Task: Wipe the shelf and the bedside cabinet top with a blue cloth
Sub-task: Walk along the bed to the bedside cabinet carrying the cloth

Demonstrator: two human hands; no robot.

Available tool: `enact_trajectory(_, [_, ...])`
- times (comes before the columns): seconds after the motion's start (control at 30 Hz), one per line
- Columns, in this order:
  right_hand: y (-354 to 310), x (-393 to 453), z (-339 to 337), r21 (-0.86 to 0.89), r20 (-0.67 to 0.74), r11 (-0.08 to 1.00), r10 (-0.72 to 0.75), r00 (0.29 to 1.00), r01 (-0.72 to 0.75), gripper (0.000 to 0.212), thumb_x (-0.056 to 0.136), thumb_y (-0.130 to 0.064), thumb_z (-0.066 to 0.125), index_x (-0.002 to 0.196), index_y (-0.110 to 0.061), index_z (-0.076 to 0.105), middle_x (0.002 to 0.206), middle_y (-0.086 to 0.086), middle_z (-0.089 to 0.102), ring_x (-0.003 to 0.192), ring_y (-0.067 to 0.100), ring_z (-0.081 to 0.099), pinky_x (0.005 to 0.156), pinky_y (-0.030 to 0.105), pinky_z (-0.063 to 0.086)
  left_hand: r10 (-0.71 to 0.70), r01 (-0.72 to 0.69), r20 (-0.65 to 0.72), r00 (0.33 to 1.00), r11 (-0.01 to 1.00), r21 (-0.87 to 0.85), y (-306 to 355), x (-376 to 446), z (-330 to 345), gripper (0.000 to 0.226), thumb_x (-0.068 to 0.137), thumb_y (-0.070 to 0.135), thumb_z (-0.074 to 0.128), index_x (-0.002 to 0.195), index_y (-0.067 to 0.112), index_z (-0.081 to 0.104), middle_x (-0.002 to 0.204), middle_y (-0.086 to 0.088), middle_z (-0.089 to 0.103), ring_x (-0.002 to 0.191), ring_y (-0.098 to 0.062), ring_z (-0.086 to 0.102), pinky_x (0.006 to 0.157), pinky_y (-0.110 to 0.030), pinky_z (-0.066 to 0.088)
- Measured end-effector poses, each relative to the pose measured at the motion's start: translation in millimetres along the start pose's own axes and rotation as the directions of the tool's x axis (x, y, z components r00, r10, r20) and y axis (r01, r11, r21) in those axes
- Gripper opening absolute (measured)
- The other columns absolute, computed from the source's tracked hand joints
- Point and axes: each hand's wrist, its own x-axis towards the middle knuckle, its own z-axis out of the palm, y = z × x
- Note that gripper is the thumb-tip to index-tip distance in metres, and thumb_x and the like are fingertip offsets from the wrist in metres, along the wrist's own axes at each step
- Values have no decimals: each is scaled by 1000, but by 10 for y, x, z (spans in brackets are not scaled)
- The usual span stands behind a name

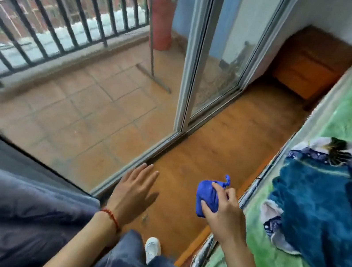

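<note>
My right hand (224, 213) is closed around a bunched blue cloth (207, 195), held in the air over the wooden floor beside the bed. My left hand (135, 189) hangs flat with fingers spread, holding nothing, near the sliding door track. The wooden bedside cabinet (310, 65) stands far ahead in the corner, between the glass door and the head of the bed. Its dark top is bare as far as the blur lets me see. No shelf is in view.
A bed (346, 110) with a green cover and a heap of blue and white clothes (326, 205) runs along the right. A glass sliding door (228, 49) lines the left of the narrow wooden floor strip (222, 145). Beyond it lies a tiled balcony with railings. A grey curtain (8, 198) hangs at lower left.
</note>
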Motion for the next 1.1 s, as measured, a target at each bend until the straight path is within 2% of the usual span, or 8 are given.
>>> enact_trajectory(0.07, [151, 54, -96, 12, -38, 996, 90, 995, -89, 46, 74, -19, 74, 116, -11, 57, 100, 12, 54, 71, 33, 60, 53, 26, 36, 68, -67, 26, 997, 998, -20, 69, 329, 43, 66, 98, 50, 23, 110, 1, 66, 113, -18, 64, 104, -35, 61, 83, -48, 51])
enact_trajectory(0.13, [311, 106, -172, 29, -80, 984, 180, 980, -178, 47, 71, -18, 75, 114, -11, 58, 98, 12, 55, 71, 33, 61, 52, 28, 39, 151, -150, 47, 987, 988, -22, 146, 660, 109, 71, 98, 50, 16, 110, 1, 66, 113, -18, 64, 104, -35, 61, 83, -49, 51])
enact_trajectory(0.33, [725, 443, -371, 92, -209, 910, 414, 886, -404, 47, 69, -18, 77, 111, -11, 60, 97, 12, 56, 73, 32, 60, 54, 28, 41, 367, -363, 125, 922, 930, -55, 357, 1692, 307, 74, 99, 51, 13, 108, 3, 68, 112, -17, 65, 102, -33, 63, 81, -49, 50])
enact_trajectory(0.43, [908, 772, -452, 131, -262, 876, 482, 836, -464, 49, 69, -17, 77, 114, -10, 58, 96, 13, 54, 75, 33, 60, 58, 34, 46, 429, -422, 139, 893, 903, -79, 398, 2232, 400, 74, 99, 51, 14, 109, 2, 68, 112, -19, 65, 103, -34, 62, 81, -50, 50])
enact_trajectory(0.53, [1012, 1163, -573, 153, -286, 831, 555, 781, -534, 48, 75, -20, 72, 120, -13, 55, 100, 12, 52, 79, 33, 58, 61, 34, 41, 469, -461, 161, 869, 883, -86, 410, 2783, 468, 73, 98, 52, 13, 111, 3, 67, 113, -19, 64, 103, -34, 62, 82, -50, 49])
enact_trajectory(0.8, [1293, 2368, -912, 147, -306, 788, 612, 730, -598, 49, 77, -24, 70, 122, -13, 53, 100, 12, 50, 76, 35, 56, 57, 32, 36, 514, -496, 168, 841, 857, -139, 358, 4231, 575, 70, 98, 51, 17, 114, 3, 65, 117, -19, 62, 106, -35, 60, 87, -50, 48])
enact_trajectory(0.93, [1522, 2922, -1128, 135, -317, 798, 596, 738, -587, 50, 78, -26, 69, 124, -14, 52, 102, 10, 50, 76, 33, 57, 56, 29, 33, 512, -495, 196, 836, 859, -131, 463, 4878, 645, 72, 98, 52, 15, 113, 2, 65, 115, -18, 63, 106, -35, 60, 84, -49, 50])
enact_trajectory(1.1, [2070, 3613, -1411, 112, -322, 804, 586, 744, -584, 51, 77, -26, 70, 123, -14, 52, 103, 10, 50, 77, 33, 58, 55, 32, 38, 486, -462, 254, 837, 874, -148, 708, 5701, 930, 72, 98, 54, 15, 115, 3, 63, 118, -18, 62, 108, -36, 58, 85, -50, 50])
